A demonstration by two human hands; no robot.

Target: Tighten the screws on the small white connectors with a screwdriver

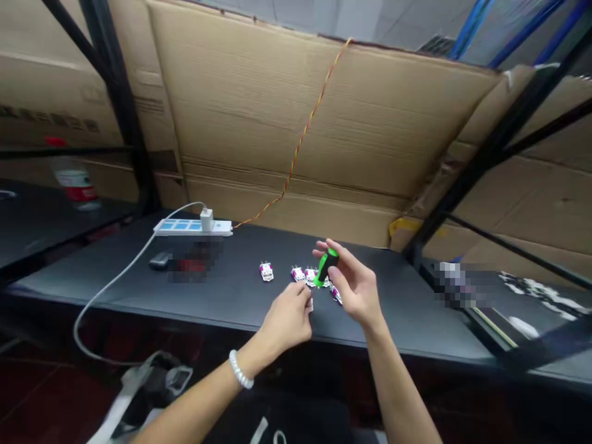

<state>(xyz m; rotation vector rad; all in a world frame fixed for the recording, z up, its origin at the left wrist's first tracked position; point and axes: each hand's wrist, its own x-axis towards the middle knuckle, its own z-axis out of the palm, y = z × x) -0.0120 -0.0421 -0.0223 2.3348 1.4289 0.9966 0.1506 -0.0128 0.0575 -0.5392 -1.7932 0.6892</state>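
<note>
My right hand (356, 285) is closed round the handle of a green-and-black screwdriver (327, 265), which points down and to the left. Just left of it, my left hand (289, 313) pinches a small white part (311, 304), mostly hidden by the fingers. The screwdriver's tip is close to those fingers; whether it touches the part I cannot tell. Several small white-and-purple plug-like pieces lie around the hands: one piece (266, 271) by itself to the left, another piece (297, 274) behind my left hand, and one more piece (336, 295) beside my right hand.
On the black table (208, 290) a white power strip (193, 227) stands at the back left, with a white charger (206, 219) and a cable (113, 280) hanging over the front edge. A dark small object (160, 261) lies nearby. Cardboard (277, 111) walls the back; black posts (481, 166) flank the sides.
</note>
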